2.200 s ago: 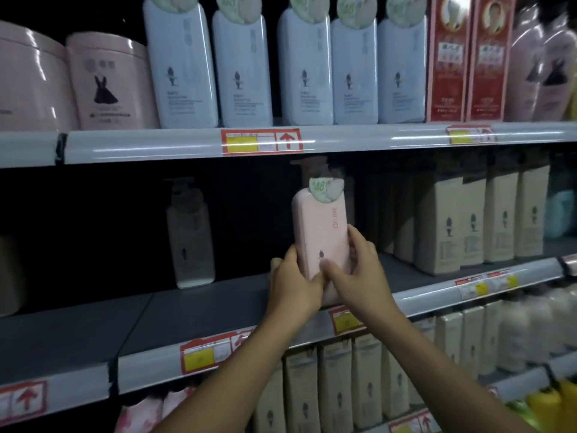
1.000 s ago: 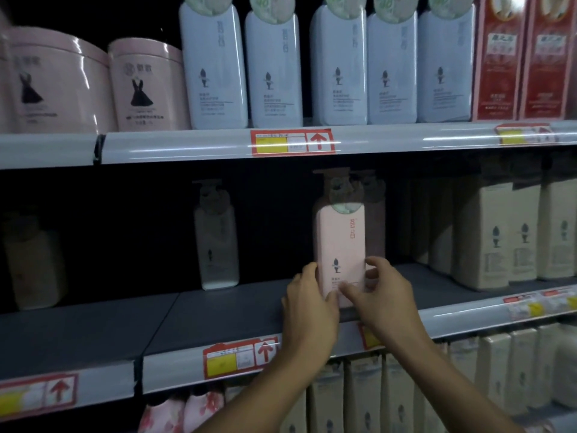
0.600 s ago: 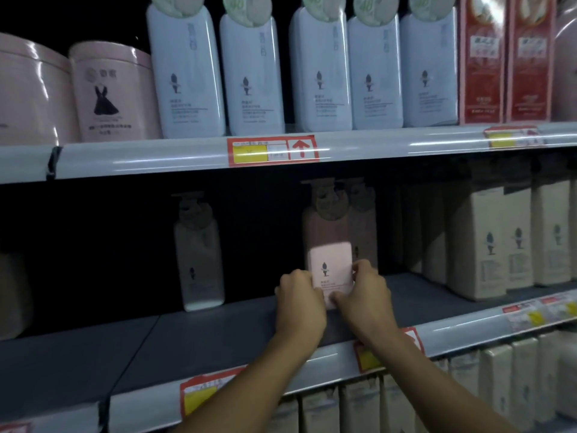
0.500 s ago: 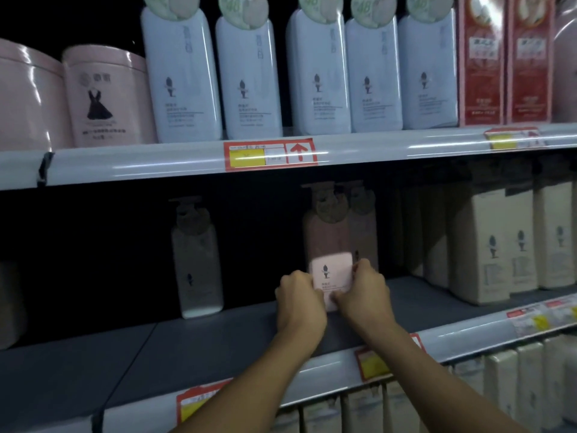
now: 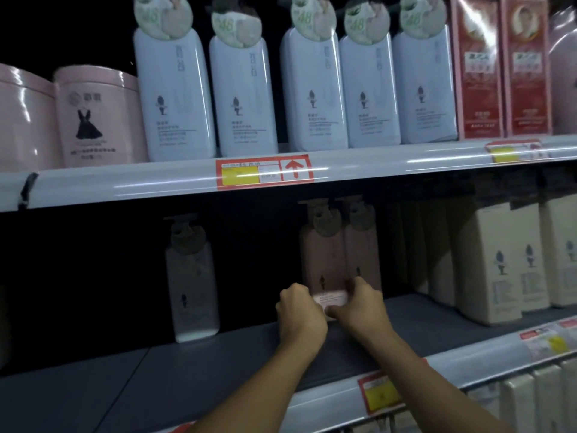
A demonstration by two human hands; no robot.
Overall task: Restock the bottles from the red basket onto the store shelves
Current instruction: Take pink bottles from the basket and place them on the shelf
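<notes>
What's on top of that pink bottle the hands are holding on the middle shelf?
The pink bottle carries a pump top with a round tag hanging at its neck. It sits in deep shadow under the upper shelf, so the tag's print cannot be read.

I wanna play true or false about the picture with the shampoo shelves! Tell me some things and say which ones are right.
1. Both hands hold the pink pump bottle on the middle shelf. True: the left hand and right hand grip its base.
2. The pink bottle is lying on its side. False: it stands upright.
3. Another pink bottle stands right beside it. True.
4. The pale blue bottles are on the same shelf as the hands. False: they stand on the shelf above.
5. The white pump bottle touches the pink ones. False: it stands apart, to the left.
</notes>
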